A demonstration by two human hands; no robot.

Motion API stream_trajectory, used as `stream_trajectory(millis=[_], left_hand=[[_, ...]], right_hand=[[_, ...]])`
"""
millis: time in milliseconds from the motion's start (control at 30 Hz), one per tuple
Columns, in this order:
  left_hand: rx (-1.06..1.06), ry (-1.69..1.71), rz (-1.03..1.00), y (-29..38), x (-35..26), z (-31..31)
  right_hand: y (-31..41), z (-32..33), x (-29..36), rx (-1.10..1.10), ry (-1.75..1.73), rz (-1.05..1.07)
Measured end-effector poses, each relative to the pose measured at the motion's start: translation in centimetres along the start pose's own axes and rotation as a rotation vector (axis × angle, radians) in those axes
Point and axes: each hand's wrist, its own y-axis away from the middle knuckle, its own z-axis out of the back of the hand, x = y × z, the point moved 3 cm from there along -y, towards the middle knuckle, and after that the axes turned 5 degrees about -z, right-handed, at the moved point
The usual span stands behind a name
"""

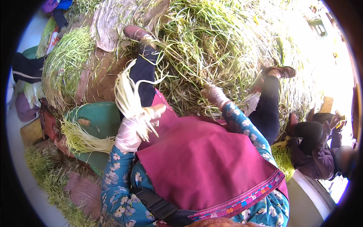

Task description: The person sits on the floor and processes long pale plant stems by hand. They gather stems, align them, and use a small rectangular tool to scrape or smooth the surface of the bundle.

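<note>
My left hand (132,129), in a thin whitish glove, is closed around a bunch of pale blanched stalks (126,99), with their cut-looking ends sticking out below the fingers. Thin leaf tips from the bunch curl off to the right. My right hand (214,93), gloved as well, reaches to the near edge of a large heap of long green leafy stalks (210,45); its fingertips are at a few strands, and whether they grip any is unclear. A magenta apron (204,153) covers my lap between the hands.
On the left, a green tub (99,116) bears another bunch of pale stalks (85,139). More green stalks (68,65) stand beyond it. My legs stretch out on both sides of the heap. At right, another person (317,147) sits near the heap; part of someone's leg (28,68) shows far left.
</note>
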Motion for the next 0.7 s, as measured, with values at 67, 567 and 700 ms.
stream_trajectory(millis=[67,567,700], left_hand=[[0.099,0.144,-0.046,-1.1,-1.9,0.3],[0.675,0.598,-0.623,0.9,-11.3,-1.5],[0.524,0.62,-0.406,0.8,-5.1,-1.3]], right_hand=[[-2.2,-2.5,-1.1,-0.021,-0.039,-0.136],[17.8,16.0,6.5,0.079,-0.769,-0.046],[23.8,20.3,8.9,0.044,-0.962,0.425]])
